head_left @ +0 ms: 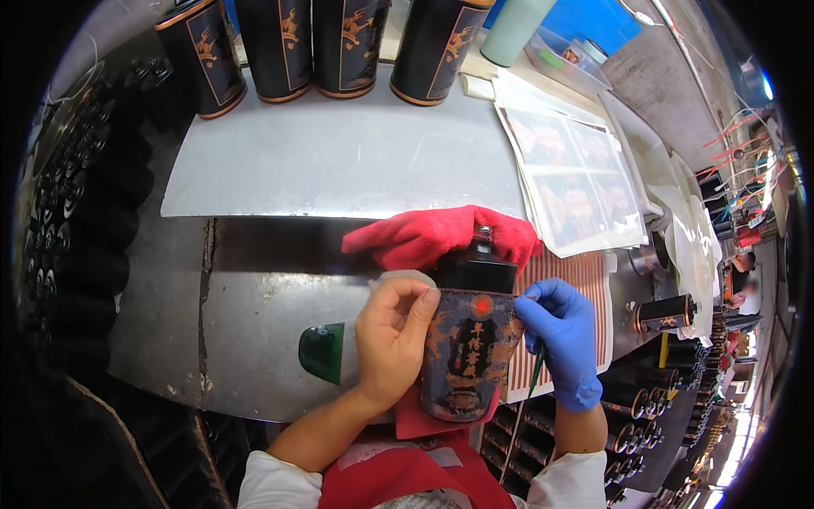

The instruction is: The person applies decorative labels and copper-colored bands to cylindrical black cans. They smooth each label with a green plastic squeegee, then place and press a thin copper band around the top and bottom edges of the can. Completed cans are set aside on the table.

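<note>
"Red is filling the bottom edge of my feed: an apron. How are the hands doing from your end?"

"I'm seeing the bare left hand at lower centre, closing its thumb and forefinger at the upper left corner of a dark, gold-patterned decal."

"And the right hand?"

"Blue-gloved, it is pinching the opposite upper corner. Some slim green strip is showing below it; I can't tell whether those fingers are gripping that too."

"Where am I finding the bottle?"

"The black bottle is lying under the decal, just below the frame's centre, neck pointing toward the top. A red cloth is bunching around that neck."

"Beside it?"

"A flat green piece is resting on the metal bench at lower left; a striped mat is lying to the bottle's right."

"Farther off?"

"Printed sheets are lying at upper right, four dark containers are standing along the top, and another person is appearing, blurred, at the far right."
</note>
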Demonstrator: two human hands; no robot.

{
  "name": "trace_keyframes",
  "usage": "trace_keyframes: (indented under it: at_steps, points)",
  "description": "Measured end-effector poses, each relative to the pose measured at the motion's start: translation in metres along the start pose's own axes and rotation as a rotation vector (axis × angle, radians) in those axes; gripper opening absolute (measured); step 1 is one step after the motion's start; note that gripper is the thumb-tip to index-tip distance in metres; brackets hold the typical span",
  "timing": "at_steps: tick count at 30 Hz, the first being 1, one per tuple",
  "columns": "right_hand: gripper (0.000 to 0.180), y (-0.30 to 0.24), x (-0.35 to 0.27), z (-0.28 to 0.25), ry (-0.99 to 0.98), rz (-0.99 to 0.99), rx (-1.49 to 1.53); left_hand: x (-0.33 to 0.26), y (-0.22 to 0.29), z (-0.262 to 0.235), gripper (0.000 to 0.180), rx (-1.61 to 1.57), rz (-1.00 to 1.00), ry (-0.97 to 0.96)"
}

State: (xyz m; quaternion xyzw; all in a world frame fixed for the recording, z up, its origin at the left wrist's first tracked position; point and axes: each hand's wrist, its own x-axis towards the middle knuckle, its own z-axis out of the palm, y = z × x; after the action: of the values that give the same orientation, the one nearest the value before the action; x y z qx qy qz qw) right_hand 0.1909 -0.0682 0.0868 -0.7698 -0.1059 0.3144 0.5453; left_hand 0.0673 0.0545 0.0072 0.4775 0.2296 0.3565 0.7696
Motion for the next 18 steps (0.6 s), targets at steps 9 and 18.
trace_keyframes:
  at_steps: [9,18]
  points:
    - [0.014,0.005,0.016,0.001,-0.008,-0.005,0.041,0.014,-0.004,0.005,0.011,-0.046,-0.051,-0.020]
    - [0.013,0.027,-0.008,0.000,-0.025,0.067,0.139,-0.023,-0.004,0.001,0.068,0.446,0.183,-0.315]
